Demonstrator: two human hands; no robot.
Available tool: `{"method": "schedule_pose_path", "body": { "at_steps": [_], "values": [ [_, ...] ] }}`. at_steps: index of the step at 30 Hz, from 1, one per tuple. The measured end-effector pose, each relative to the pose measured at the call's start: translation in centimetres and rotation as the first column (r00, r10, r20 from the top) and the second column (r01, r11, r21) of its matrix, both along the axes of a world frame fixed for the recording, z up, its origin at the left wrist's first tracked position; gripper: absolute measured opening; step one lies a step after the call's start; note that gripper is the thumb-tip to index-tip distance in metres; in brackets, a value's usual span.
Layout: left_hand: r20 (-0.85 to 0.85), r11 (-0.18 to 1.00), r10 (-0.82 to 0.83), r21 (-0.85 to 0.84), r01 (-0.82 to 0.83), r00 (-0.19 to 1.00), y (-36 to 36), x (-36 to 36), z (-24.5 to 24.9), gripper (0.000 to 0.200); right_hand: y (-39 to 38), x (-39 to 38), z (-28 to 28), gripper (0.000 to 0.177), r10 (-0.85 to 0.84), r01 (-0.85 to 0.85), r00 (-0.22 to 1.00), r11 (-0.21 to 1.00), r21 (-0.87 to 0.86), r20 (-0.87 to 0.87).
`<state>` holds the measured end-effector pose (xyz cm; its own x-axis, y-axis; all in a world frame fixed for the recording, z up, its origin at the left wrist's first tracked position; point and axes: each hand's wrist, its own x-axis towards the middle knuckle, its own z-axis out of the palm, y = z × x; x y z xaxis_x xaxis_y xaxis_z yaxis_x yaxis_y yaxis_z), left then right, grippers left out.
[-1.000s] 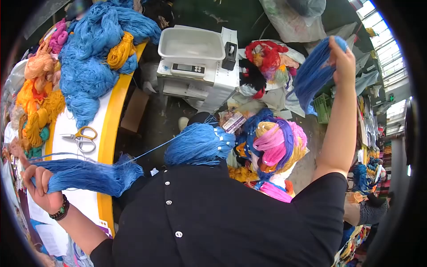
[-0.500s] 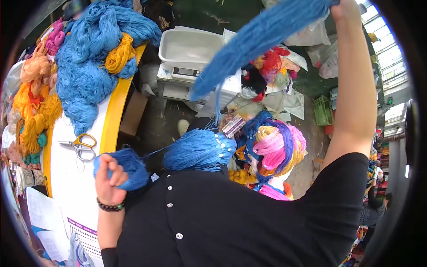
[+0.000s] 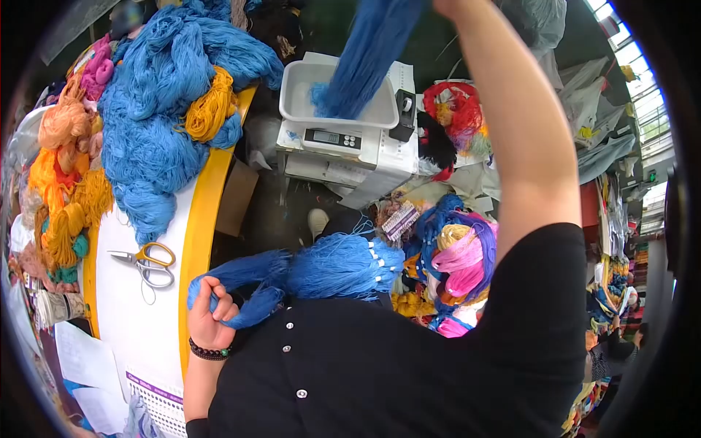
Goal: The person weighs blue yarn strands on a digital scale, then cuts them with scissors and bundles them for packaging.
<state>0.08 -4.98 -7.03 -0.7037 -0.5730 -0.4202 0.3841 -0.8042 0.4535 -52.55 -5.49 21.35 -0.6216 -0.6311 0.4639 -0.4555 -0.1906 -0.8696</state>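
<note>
My left hand (image 3: 212, 314), with a dark beaded bracelet at the wrist, is closed round a loop of blue yarn (image 3: 252, 271). That loop runs to a thick blue yarn bundle (image 3: 339, 266) with white ties, lying across my lap. My raised right hand (image 3: 449, 7) is cut off by the top edge, its fingers hidden. From it hangs a long hank of blue yarn (image 3: 372, 58), its lower end inside the white tray (image 3: 292, 106) of a digital scale (image 3: 332, 139). Scissors (image 3: 150, 261) lie on the white table to the left.
A large heap of blue yarn (image 3: 157, 95) covers the yellow-edged table's (image 3: 201, 233) far end, with yellow (image 3: 210, 106) and orange skeins around it. Multicoloured yarn (image 3: 464, 266) sits right of my lap. Red yarn (image 3: 453, 102) and plastic bags (image 3: 584, 87) lie beyond. A person (image 3: 621, 350) is at the far right.
My right hand has swung left with the hank, whose end came down into the scale tray. My left hand's yarn loop has drawn closer to the lap bundle. The camera view has shifted slightly.
</note>
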Motion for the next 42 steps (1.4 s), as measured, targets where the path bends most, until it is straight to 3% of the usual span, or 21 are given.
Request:
{"method": "schedule_pose_path", "body": {
  "at_steps": [1,3,4,5,6,7,8,10,19,22,24,25,26,27,28,29,31,33,35,39,42],
  "values": [
    [0.012,1.000,-0.007,-0.004,0.007,1.000,-0.1,-0.2,-0.1,0.023,-1.3,-0.8,-2.4,0.012,-0.027,0.030,0.999,0.981,0.191,-0.017],
    [0.031,1.000,-0.006,-0.011,0.006,0.999,-0.2,-0.4,-0.4,0.023,-3.5,-2.0,-12.7,0.029,-0.172,0.321,0.919,0.848,0.422,-0.354],
    [0.032,1.000,-0.006,-0.010,0.006,0.999,-0.3,-0.4,-0.5,0.023,-2.7,-1.7,-15.1,0.032,0.155,0.048,0.889,0.905,0.423,-0.432],
    [0.036,1.000,-0.005,-0.004,0.005,0.999,-0.4,-0.4,-0.6,0.023,-2.1,1.2,-17.3,0.030,0.130,0.194,0.898,0.741,0.643,-0.420],
    [0.039,1.000,-0.002,0.003,0.002,0.999,-0.5,-0.3,-0.6,0.023,-2.0,0.7,-24.2,0.016,0.040,0.410,0.601,0.842,0.352,-0.798],
    [0.042,1.000,0.003,0.007,-0.003,0.999,-0.6,-0.2,-0.8,0.023,-0.1,4.0,-25.0,0.018,0.210,0.497,0.599,0.658,0.565,-0.772],
    [0.040,1.000,0.004,0.012,-0.005,0.999,-0.8,0.0,-1.0,0.022,1.6,5.6,-28.2,0.021,0.170,0.537,0.491,0.713,0.451,-0.854],
    [0.044,1.000,0.005,0.019,-0.006,0.999,-1.0,0.1,-1.3,0.022,3.4,7.4,-31.9,0.025,0.114,0.487,0.451,0.800,0.350,-0.885],
    [0.042,0.999,-0.026,0.035,0.025,0.999,-1.1,-1.1,-1.6,0.022,2.1,8.6,-32.9,0.027,-0.055,0.587,0.421,0.777,0.226,-0.905],
    [0.055,0.999,-0.039,0.020,0.038,0.998,-1.0,-1.0,-1.6,0.021,2.9,10.8,-31.2,0.024,-0.033,0.585,0.509,0.746,0.318,-0.860],
    [0.116,0.998,-0.046,-0.033,0.051,0.992,-0.9,-1.3,-1.5,0.024,4.3,14.2,-29.0,0.021,-0.219,0.659,0.484,0.728,0.188,-0.847],
    [0.108,0.998,-0.047,-0.035,0.051,0.993,-0.8,-1.9,-1.3,0.024,5.3,16.2,-28.5,0.020,-0.195,0.531,0.659,0.804,0.266,-0.727],
    [0.238,0.985,-0.052,-0.150,0.089,0.970,-0.6,-2.7,-0.8,0.024,6.5,18.7,-28.1,0.020,-0.146,0.383,0.805,0.868,0.316,-0.575],
    [0.367,0.956,-0.042,-0.254,0.143,0.929,-0.3,-3.4,-0.4,0.025,7.4,21.8,-27.1,0.015,-0.059,0.186,0.901,0.948,0.260,-0.429],
    [0.336,0.971,-0.053,-0.204,0.128,0.940,0.0,-3.9,0.1,0.027,8.0,25.1,-26.9,0.010,0.065,-0.024,0.984,0.970,0.241,-0.163],
    [0.344,0.952,-0.070,-0.257,0.166,0.936,0.2,-4.4,0.5,0.028,8.6,27.3,-26.7,0.011,0.231,-0.192,0.964,0.946,0.261,-0.129],
    [0.347,0.902,-0.118,-0.354,0.246,0.930,0.5,-4.9,0.7,0.034,9.4,30.1,-26.9,0.011,0.383,-0.375,0.923,0.883,0.282,0.030],
    [0.328,0.866,-0.117,-0.429,0.259,0.937,1.5,-5.7,1.1,0.036,10.0,31.7,-27.1,0.015,0.439,-0.498,0.859,0.838,0.224,0.264],
    [0.321,0.808,-0.154,-0.504,0.306,0.934,2.2,-5.5,0.7,0.040,10.8,32.2,-26.1,0.015,0.456,-0.639,0.703,0.741,0.205,0.546],
    [0.291,0.801,-0.152,-0.524,0.290,0.945,3.5,-4.6,0.3,0.042,11.5,33.0,-26.3,0.013,0.476,-0.666,0.620,0.740,0.098,0.624],
    [0.284,0.801,-0.153,-0.525,0.287,0.947,3.9,-4.2,0.8,0.042,11.8,33.4,-26.2,0.013,0.475,-0.629,0.677,0.770,0.107,0.562]
  ]
}}
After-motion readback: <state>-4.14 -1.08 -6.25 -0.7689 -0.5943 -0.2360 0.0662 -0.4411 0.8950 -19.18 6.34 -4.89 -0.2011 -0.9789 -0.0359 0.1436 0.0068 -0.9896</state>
